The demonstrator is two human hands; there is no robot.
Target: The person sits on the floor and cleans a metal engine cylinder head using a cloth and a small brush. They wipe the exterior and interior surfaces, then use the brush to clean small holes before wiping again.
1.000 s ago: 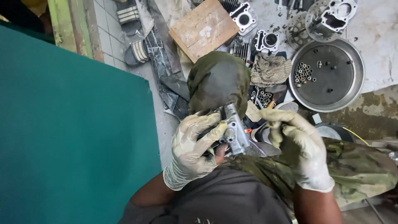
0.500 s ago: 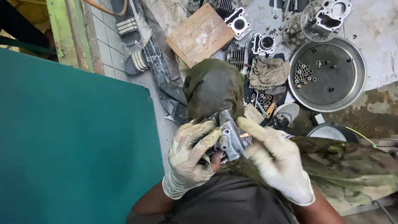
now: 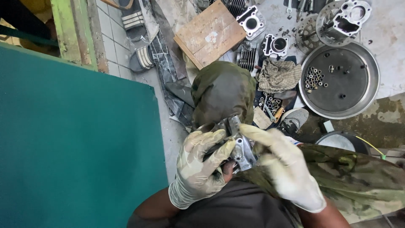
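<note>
Left hand [image 3: 198, 169] fingers wrap the metal casting [image 3: 238, 145] over the lap; right hand [image 3: 282, 169] fingers curl closed on its far side. Best keep the left firm, steadying it. Beyond: knee [image 3: 221, 90], rag [image 3: 278, 75], pan [image 3: 371, 80].

Teal panel [image 3: 76, 139], green post [image 3: 69, 31], stained concrete floor [image 3: 388, 105], pale tiles [image 3: 110, 46]

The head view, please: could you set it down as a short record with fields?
left hand: gloved left hand grips the metal engine part
right hand: gloved right hand, fingers on the same part
under the part: camouflage trousers
floor, upper right: round metal tray holding small loose pieces
floor, top: wooden board, checked rag
left side: green panel
</note>
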